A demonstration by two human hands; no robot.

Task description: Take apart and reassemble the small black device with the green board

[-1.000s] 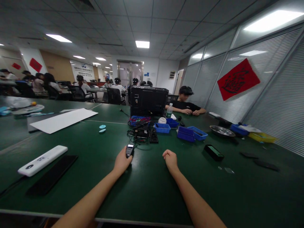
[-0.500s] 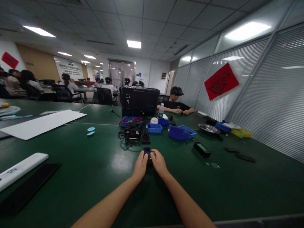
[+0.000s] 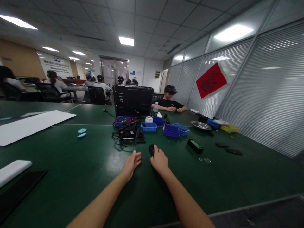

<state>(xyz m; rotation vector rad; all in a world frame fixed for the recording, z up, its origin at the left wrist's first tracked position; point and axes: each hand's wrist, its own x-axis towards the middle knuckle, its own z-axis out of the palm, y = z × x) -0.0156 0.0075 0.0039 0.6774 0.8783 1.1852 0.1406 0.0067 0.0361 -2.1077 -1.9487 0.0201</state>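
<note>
My right hand (image 3: 160, 160) is closed around a small dark device (image 3: 151, 150), just above or on the green table; its exact kind I cannot make out. Fingers and thumb cover its near part, so only the far end shows. To the left, my left hand (image 3: 131, 163) is apart from the device, its fingers loosely stretched out and nothing in them. Beyond the hands lies a black box with coiled cables (image 3: 127, 134). Right beside that box is a small black stand (image 3: 141, 136).
Blue bins (image 3: 149, 127) and a baseball-like white ball (image 3: 148, 119) stand before a black monitor-like case (image 3: 133, 100). A black box with a green top (image 3: 195, 145) and a metal bowl (image 3: 200, 125) are right. Across the table sits a person (image 3: 170, 102). White board (image 3: 38, 126) lies left.
My left hand has let go of the dark device and moved left. My right hand now holds it alone, turned slightly. The whole view has swung a little to the right.
</note>
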